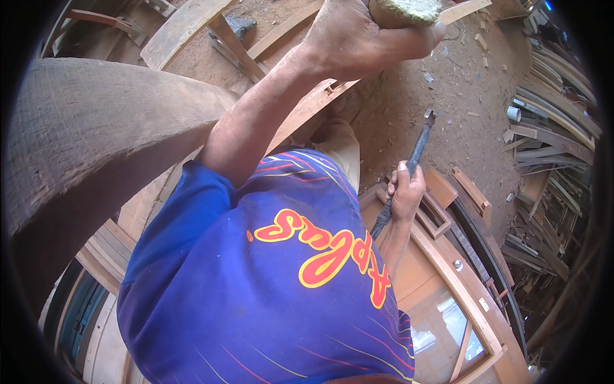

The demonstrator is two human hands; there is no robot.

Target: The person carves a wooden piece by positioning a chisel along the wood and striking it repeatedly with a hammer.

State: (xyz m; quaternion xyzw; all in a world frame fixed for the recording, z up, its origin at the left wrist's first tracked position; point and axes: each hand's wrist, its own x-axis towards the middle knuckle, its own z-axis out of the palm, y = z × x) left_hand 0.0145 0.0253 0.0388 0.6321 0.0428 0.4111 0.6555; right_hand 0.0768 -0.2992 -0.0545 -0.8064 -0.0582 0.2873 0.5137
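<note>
My left hand (364, 45) is raised at the top of the view. Its fingers are wrapped round a thick rounded block (406, 9) with a rough, pale greenish face; the top frame edge cuts the block off. Lower and to the right, my right hand (404, 195) is closed round a long dark metal tool (419, 147). The tool slants up and right, its small squared metal tip above the dirt floor. Its lower end runs down behind the wrist, beside my blue shirt.
A large curved wooden beam (115, 121) fills the left side, close to my left arm. Wooden frames and a glazed panel (441, 320) lie at lower right. Stacked wood strips (553, 153) line the far right. Wood scraps dot the dirt floor (467, 83).
</note>
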